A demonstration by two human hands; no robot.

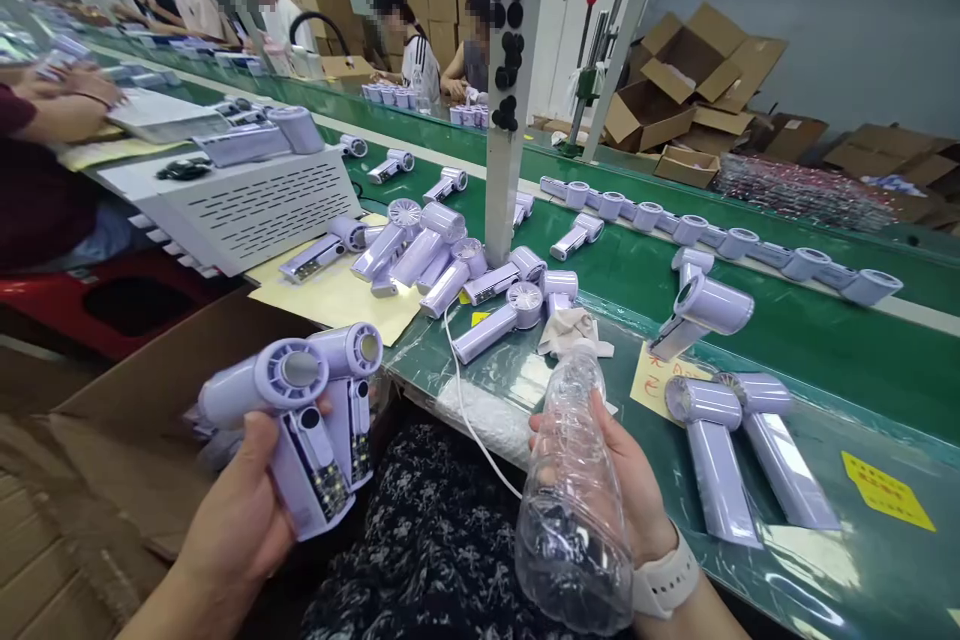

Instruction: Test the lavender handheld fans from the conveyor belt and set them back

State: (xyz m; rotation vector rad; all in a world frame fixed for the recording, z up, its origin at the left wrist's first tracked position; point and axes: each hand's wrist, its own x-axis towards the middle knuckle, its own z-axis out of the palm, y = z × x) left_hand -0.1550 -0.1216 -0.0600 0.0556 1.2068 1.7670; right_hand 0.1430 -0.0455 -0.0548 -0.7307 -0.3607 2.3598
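My left hand (240,510) is gripping two lilac plastic handheld fans (315,420). My right hand (637,490) is clasping a clear, crumpled plastic bottle (574,490) nr the green workbench (825,560).

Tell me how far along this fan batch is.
Looks done: two lavender fans lie apart at the table edge. In hand: left hand grips two fans; right hand holds a clear bottle. Likely left: the fan pile by the post.

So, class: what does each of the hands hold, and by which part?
Left hand: two lilac handheld fans, gripped by their handles. Right hand: clear plastic bottle, around its middle.
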